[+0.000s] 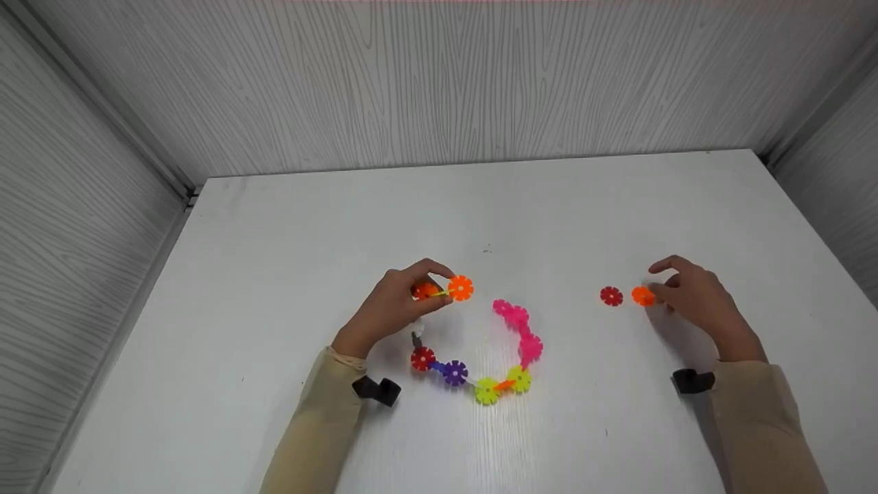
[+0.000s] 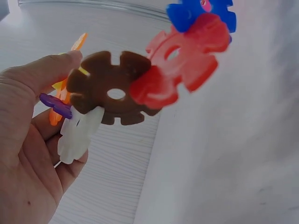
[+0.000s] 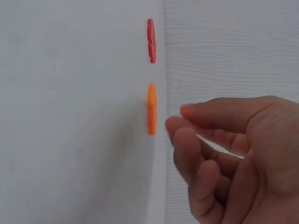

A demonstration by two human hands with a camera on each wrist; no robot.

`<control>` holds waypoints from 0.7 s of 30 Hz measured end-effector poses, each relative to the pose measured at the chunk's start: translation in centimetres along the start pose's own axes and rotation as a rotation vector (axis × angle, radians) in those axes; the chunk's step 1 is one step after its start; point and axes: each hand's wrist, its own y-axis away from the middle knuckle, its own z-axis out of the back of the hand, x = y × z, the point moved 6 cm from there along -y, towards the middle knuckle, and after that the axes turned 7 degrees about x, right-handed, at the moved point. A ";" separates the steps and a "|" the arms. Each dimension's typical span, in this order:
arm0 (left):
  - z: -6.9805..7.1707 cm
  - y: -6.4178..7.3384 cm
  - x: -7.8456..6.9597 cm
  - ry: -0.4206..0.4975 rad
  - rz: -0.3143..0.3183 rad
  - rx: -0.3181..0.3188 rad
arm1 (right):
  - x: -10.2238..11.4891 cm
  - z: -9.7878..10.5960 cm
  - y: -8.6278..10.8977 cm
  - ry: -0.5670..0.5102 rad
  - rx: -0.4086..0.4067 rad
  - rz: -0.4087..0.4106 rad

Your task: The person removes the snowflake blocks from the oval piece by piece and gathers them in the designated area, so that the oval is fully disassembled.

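Note:
Between thumb and fingers, my left hand [image 1: 394, 302] pinches one end of a chain of interlocking plastic snowflake discs. An orange disc [image 1: 460, 288] stands out past its fingertips. In the left wrist view a brown disc [image 2: 100, 84], a white one [image 2: 79, 137] and a red one [image 2: 187, 60] hang linked beside the palm. The chain curves over the table through a purple disc [image 1: 455, 373] and yellow discs to pink ones [image 1: 530, 346]. My right hand [image 1: 696, 302], fingers loosely bent and holding nothing, hovers by a loose orange disc [image 3: 152, 109]. Its fingertips are apart from that disc.
A loose red disc [image 1: 611, 296] lies flat just left of the loose orange one. The white table [image 1: 309, 226] is bordered by wood-grain panels [image 1: 439, 82] at the back and both sides. A black strap piece [image 1: 377, 390] sits at each wrist.

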 end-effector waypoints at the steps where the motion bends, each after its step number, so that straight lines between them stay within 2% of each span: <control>1: 0.0 -0.1 0.0 0.001 0.010 0.002 | 0.3 0.2 0.1 -0.002 -0.017 0.012; 6: -0.2 -0.2 -0.1 -0.026 0.022 -0.011 | 2.4 0.0 0.6 -0.033 -0.040 0.090; 10: -0.3 -0.2 -0.2 -0.045 0.003 -0.022 | 4.0 -1.0 0.8 -0.065 -0.006 0.151; 17: -0.6 -0.2 -0.3 -0.016 -0.064 -0.017 | 6.1 -2.7 1.0 -0.132 0.045 0.223; 21: -0.8 -0.1 -0.1 -0.018 -0.061 -0.020 | 7.3 -3.8 1.2 -0.150 0.075 0.257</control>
